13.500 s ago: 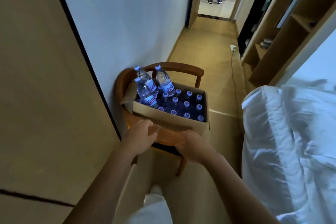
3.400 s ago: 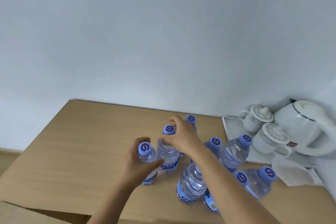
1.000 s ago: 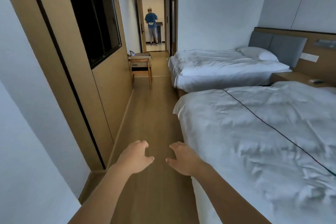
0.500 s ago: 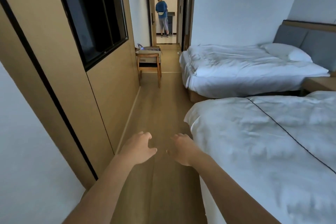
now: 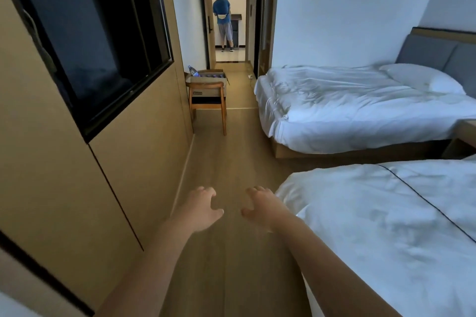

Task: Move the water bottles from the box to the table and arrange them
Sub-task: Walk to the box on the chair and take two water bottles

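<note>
Wooden flooring (image 5: 231, 152) runs down a narrow bedroom aisle, with tan wall panels on the left and beds on the right. Both arms reach forward over this floor, low in the view. The left hand (image 5: 198, 210) is empty, its fingers spread and loosely curved, thumb pointing inward. The right hand (image 5: 262, 207) mirrors it just beside, also empty, fingers relaxed and slightly bent; the two hands are near each other but apart and touch nothing.

Right of the right arm lies the near bed (image 5: 386, 226), covered in rumpled white bedding with one thin dark cable crossing it. Beyond it stands a second bed (image 5: 347, 105), also in white, with one pillow (image 5: 422, 81) against a grey headboard. That makes two beds.

On the left wall hangs one large dark screen (image 5: 98, 41).

Farther down the aisle, against the left wall, stands one wooden chair (image 5: 207, 100). On its seat sits one cardboard box (image 5: 208, 81), well apart from the hands. One water bottle (image 5: 192, 71) sticks up at the box's left corner; a row of blue caps shows inside, too small to count.

Past the chair, one open doorway shows one person (image 5: 223, 20) in a blue top and grey shorts, standing with their back turned.
</note>
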The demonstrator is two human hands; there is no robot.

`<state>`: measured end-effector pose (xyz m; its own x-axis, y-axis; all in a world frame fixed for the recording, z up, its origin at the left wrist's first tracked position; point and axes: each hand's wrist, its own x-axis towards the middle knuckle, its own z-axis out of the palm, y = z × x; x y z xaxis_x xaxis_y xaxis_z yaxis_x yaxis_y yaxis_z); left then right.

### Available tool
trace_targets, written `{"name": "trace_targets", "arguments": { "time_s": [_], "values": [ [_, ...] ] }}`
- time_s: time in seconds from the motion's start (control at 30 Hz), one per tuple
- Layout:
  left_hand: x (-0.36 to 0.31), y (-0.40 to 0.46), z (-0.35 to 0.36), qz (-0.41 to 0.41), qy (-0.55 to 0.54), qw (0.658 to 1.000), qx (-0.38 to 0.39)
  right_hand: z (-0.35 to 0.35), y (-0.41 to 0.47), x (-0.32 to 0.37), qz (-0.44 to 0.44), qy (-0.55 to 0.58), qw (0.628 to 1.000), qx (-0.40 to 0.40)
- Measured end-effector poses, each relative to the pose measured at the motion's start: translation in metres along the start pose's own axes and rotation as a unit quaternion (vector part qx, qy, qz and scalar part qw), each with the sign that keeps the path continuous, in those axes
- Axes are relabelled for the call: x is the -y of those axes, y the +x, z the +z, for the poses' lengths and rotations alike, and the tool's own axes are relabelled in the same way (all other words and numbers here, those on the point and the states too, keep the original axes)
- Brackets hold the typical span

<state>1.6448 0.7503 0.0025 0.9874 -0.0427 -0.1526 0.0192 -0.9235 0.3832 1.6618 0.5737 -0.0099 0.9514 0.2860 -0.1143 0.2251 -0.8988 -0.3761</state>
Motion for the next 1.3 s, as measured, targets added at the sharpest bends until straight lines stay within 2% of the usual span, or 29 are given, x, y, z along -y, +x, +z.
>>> {"name": "trace_targets", "arguments": {
  "time_s": [0.27, 0.57, 0.67, 0.77, 1.0, 1.3],
  "values": [
    [0.019, 0.168, -0.023, 0.0, 0.006, 1.0, -0.009, -0.022, 0.165, -0.029, -0.007, 0.003, 1.0, -0.006],
    [0.007, 0.385, -0.088, -0.018, -0.006, 0.998, -0.058, -0.099, 0.385, -0.067, -0.029, -0.008, 0.999, -0.026],
    [0.014, 0.438, -0.099, -0.031, -0.019, 0.997, -0.066, -0.099, 0.44, -0.073, -0.031, -0.007, 0.999, 0.001],
    [0.03, 0.492, -0.104, -0.041, -0.022, 0.997, -0.06, -0.095, 0.496, -0.078, -0.035, -0.012, 0.999, 0.027],
    [0.063, 0.623, -0.121, -0.043, -0.036, 0.997, -0.057, -0.104, 0.636, -0.084, -0.037, -0.013, 0.999, 0.028],
    [0.119, 0.855, -0.2, -0.018, -0.035, 0.997, -0.07, -0.137, 0.862, -0.069, -0.021, 0.016, 1.0, 0.007]
  ]
}}
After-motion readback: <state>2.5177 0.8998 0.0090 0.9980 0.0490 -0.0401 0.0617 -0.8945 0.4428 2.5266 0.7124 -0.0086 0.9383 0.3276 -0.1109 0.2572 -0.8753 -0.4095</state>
